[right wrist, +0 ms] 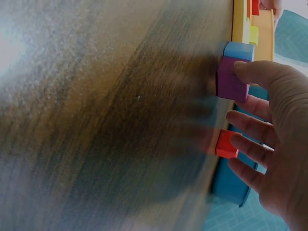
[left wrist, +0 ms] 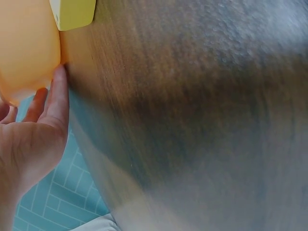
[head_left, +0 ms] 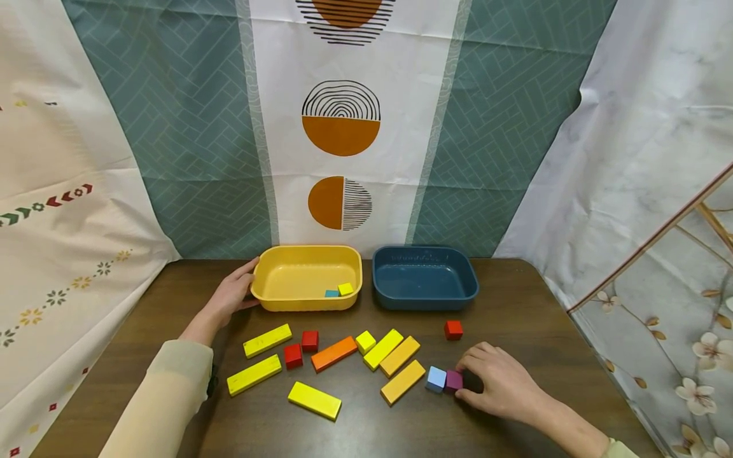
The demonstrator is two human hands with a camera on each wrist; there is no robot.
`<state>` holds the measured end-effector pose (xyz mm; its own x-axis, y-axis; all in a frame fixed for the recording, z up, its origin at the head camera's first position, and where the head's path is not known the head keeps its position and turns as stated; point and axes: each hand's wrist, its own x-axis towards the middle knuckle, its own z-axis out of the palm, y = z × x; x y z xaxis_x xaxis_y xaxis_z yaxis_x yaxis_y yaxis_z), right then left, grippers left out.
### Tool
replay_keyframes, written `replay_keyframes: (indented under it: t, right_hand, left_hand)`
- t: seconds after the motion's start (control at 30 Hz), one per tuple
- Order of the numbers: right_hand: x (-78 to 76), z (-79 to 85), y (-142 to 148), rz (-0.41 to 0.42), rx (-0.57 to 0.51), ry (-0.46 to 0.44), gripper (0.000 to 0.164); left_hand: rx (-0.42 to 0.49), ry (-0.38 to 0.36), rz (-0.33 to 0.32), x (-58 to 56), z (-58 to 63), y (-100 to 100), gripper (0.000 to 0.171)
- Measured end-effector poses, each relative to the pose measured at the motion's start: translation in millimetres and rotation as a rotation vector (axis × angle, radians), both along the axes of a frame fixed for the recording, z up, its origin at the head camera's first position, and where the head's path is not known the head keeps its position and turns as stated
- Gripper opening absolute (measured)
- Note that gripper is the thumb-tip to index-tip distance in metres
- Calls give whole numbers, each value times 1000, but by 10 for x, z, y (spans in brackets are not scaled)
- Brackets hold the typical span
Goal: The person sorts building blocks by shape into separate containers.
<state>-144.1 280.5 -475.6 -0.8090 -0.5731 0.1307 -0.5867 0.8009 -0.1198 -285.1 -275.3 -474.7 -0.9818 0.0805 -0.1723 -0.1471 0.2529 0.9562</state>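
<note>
My left hand (head_left: 231,294) rests against the left end of the yellow bin (head_left: 256,296), its fingers (left wrist: 58,96) fairly straight along the outer wall. Inside that bin lie a yellow cube (head_left: 345,289) and a small blue block (head_left: 332,294). On the table at the right, my right hand (head_left: 504,385) pinches a purple cube (head_left: 453,381) between thumb and index finger, while the other fingers spread loosely. A light blue cube (head_left: 436,379) sits right beside the purple one. Beyond this hand is a red cube (head_left: 453,330).
A dark blue bin (head_left: 425,304) stands right of the yellow one. Several yellow bars (head_left: 315,401), orange-toned bars (head_left: 335,354), two red cubes (head_left: 293,356) and another yellow cube (head_left: 365,342) lie across the middle of the wooden table (head_left: 389,432). Patterned cloth (head_left: 343,63) hangs behind.
</note>
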Motion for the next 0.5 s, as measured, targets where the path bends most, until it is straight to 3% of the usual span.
replay_keyframes:
  t: [0.5]
  right_hand:
    - [6, 28, -13, -2, -28, 28, 29]
  left_hand:
    - [-6, -1, 7, -2, 5, 10, 58]
